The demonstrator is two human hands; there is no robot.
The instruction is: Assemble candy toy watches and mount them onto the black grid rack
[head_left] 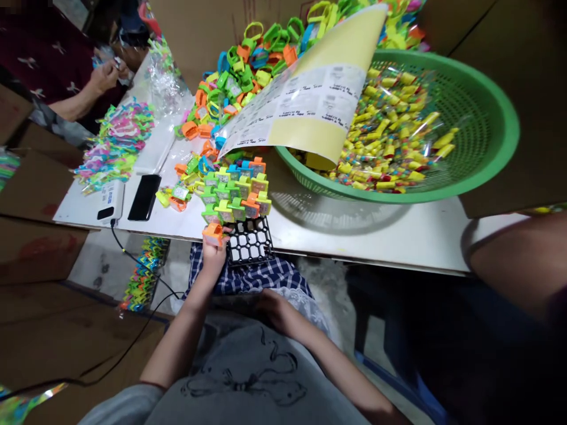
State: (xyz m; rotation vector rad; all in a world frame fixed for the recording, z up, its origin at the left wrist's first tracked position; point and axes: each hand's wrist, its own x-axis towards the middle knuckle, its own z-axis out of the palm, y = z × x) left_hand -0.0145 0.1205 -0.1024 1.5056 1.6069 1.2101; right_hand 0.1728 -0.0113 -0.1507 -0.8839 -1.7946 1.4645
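Note:
My left hand grips an orange toy watch at the left edge of a black grid tray. The tray's far part holds rows of green, yellow, orange and blue toy watches; its near squares show white with no watches in them. It juts over the table edge above my lap. My right hand rests low against my lap, right of the tray; its fingers are dim and partly hidden.
A green basket of wrapped yellow pieces stands at the right, a printed sheet leaning over it. Loose watches pile behind. A black phone, white power bank and cable lie left. Another person's hand works at upper left.

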